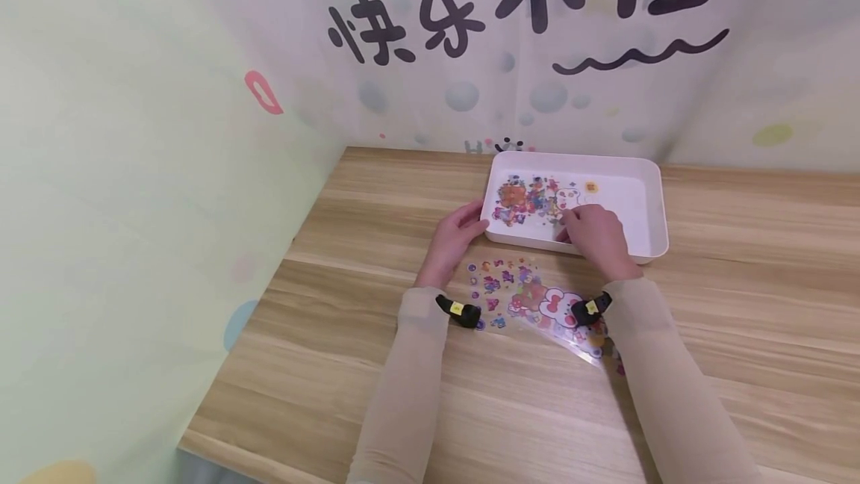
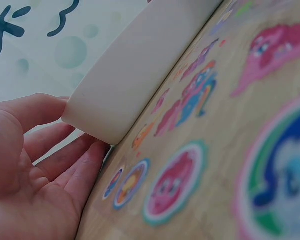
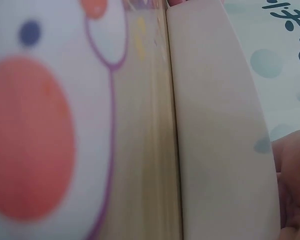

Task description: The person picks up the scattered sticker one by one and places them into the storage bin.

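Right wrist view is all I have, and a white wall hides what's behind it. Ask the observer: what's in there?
Observer: Loose stickers lie in the white tray, mostly in its left half.
Operator: Where is the right hand among them?
Observer: The right hand is over the tray, to the right of most of the stickers.
Operator: And on the table, left of this big picture?
Observer: A pony sheet lies there, in front of the tray's left part.

Wood-grain table (image 1: 302, 379) before a pale, lettered backdrop (image 1: 416, 122)
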`<state>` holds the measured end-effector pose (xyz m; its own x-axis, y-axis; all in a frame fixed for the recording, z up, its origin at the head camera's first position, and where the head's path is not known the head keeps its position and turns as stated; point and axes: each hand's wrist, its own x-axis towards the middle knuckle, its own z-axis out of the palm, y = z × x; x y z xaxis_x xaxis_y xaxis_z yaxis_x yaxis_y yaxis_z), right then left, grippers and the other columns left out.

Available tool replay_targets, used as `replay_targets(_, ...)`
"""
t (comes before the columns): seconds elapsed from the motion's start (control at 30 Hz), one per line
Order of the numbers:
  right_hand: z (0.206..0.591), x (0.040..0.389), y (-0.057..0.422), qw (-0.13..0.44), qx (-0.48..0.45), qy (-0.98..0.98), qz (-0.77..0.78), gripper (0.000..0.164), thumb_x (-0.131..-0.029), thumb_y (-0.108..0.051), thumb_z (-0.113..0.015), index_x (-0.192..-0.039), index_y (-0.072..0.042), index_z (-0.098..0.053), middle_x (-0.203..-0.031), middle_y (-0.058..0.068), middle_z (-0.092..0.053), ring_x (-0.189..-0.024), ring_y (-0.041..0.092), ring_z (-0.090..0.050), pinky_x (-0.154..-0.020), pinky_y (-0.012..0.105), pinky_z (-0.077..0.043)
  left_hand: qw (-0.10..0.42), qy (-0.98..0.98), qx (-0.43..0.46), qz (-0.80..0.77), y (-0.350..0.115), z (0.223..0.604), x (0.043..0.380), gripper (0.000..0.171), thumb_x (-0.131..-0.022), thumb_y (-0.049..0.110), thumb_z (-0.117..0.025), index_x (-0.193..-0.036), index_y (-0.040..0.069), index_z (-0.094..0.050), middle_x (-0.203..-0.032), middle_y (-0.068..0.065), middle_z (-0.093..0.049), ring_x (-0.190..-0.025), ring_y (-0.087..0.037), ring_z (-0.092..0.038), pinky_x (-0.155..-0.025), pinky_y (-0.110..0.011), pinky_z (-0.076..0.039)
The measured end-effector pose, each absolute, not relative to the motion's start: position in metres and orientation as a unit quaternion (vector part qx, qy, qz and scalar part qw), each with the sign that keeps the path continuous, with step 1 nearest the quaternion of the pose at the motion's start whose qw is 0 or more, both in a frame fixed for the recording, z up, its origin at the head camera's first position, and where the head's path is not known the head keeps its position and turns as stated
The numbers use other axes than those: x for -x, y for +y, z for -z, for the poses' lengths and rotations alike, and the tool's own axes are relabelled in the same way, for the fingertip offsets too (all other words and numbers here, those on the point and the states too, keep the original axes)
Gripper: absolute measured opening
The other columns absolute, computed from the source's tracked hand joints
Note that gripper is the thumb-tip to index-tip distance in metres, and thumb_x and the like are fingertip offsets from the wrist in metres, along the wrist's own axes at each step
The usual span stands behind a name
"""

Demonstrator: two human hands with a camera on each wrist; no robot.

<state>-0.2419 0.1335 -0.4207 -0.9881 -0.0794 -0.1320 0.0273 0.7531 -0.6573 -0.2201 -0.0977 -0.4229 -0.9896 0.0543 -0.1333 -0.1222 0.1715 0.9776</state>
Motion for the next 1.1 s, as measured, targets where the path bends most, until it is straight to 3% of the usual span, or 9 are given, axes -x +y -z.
replay_targets(0.2,0.422,0.241,0.133,0.076,0.022,0.934,0.349,0.039,-0.094,-0.032,-0.039,-0.087,-0.005,-0.066,-0.071,0.007,-0.063,-0.067,0.024,-0.049,-0.056,0.031,-0.036,0.066,0.763,0.021,-0.643,-0.096,0.422,0.218,0.044,-0.088,0.017,-0.055,-0.131,0.014,-0.045,-0.132,-0.001,-0.046,-0.118,-0.013,-0.044,-0.093,-0.022,-0.039)
replay_targets(0.53,0.419,0.24,0.132,0.073,0.054,0.928,0.36,0.035,-0.092,-0.036,-0.043,-0.102,-0.008,-0.062,-0.078,0.005,-0.063,-0.073,0.023,-0.052,-0.063,0.032,-0.039,0.068,0.761,0.018,-0.645,-0.097,0.425,0.22,0.044,-0.088,0.02,-0.056,-0.131,0.016,-0.046,-0.132,0.0,-0.046,-0.118,-0.013,-0.045,-0.093,-0.022,-0.039)
replay_targets(0.77,0.416,0.241,0.131,0.048,0.077,0.921,0.38,0.048,-0.09,-0.049,-0.04,-0.104,-0.008,-0.061,-0.078,0.004,-0.064,-0.07,0.019,-0.057,-0.062,0.031,-0.045,0.067,0.757,0.019,-0.649,-0.097,0.424,0.22,0.044,-0.088,0.018,-0.057,-0.131,0.016,-0.046,-0.132,-0.002,-0.045,-0.119,-0.016,-0.043,-0.094,-0.024,-0.039)
replay_targets(0.97,0.404,0.237,0.126,0.047,0.09,0.917,0.385,0.049,-0.089,-0.051,-0.041,-0.101,-0.008,-0.061,-0.078,0.004,-0.063,-0.07,0.02,-0.059,-0.063,0.032,-0.046,0.057,0.753,0.022,-0.655,-0.099,0.44,0.23,0.043,-0.086,0.023,-0.059,-0.127,0.023,-0.049,-0.129,0.005,-0.048,-0.114,-0.006,-0.047,-0.093,-0.022,-0.039)
replay_targets(1.1,0.397,0.231,0.124,0.038,0.104,0.917,0.383,0.041,-0.09,-0.044,-0.044,-0.099,-0.008,-0.062,-0.076,0.004,-0.063,-0.071,0.021,-0.059,-0.064,0.032,-0.045,0.044,0.757,0.015,-0.651,-0.1,0.45,0.234,0.041,-0.085,0.026,-0.06,-0.125,0.027,-0.051,-0.126,0.009,-0.05,-0.111,-0.003,-0.048,-0.092,-0.022,-0.04)
